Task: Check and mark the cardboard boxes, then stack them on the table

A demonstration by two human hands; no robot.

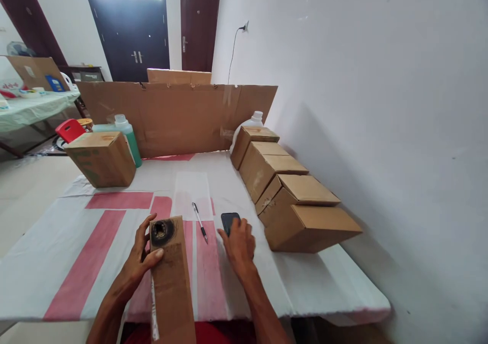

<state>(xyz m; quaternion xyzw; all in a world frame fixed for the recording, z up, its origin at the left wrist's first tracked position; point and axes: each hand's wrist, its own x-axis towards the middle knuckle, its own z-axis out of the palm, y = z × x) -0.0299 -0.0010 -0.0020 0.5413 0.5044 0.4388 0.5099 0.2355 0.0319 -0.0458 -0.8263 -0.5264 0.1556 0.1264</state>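
Observation:
My left hand point(141, 255) is closed round the upper left side of a narrow brown cardboard box point(171, 278), its thumb pressed on the near face. Dark scorching rings a ragged hole near the box's upper end. The box tilts toward me and its lower end runs out of view. Over at the table's middle right, my right hand point(241, 245) grips a dark smartphone point(229, 221), thumb at its left edge and fingers curled over its lower right. A black-and-clear pen point(199, 222) lies between the box and the phone.
Several cardboard boxes point(292, 189) line the right side by the wall. Another box point(102, 158) stands at left, before a jug of green liquid point(131, 141). A white jug point(249, 120) and an upright cardboard sheet point(179, 120) close off the back of the cloth-covered table point(76, 237).

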